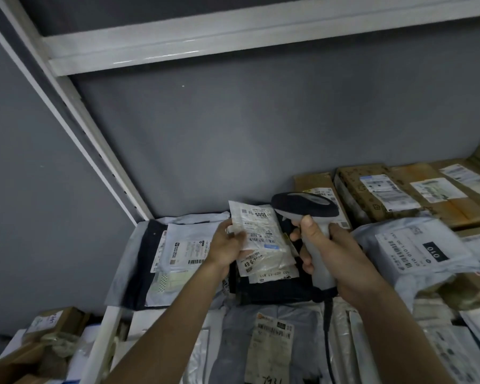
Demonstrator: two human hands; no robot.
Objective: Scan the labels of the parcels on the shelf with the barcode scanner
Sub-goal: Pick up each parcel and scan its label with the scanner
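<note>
My left hand (227, 245) grips a small clear-plastic parcel (257, 228) with a white barcode label, lifted and tilted above a few similar flat packets (269, 266). My right hand (333, 253) is closed around the grey handle of the barcode scanner (306, 206). Its dark head sits just right of the held parcel, at about the label's height. The scanner's cable hangs down below my right hand. A grey poly mailer (183, 253) with a label lies left of the held parcel on the shelf (114, 322).
Cardboard boxes (372, 189) with labels line the back right of the shelf. A white mailer marked 010 (416, 250) lies at right. More bagged parcels (272, 347) fill the front. A white upright post (75, 120) and an upper shelf beam (233, 40) frame the bay.
</note>
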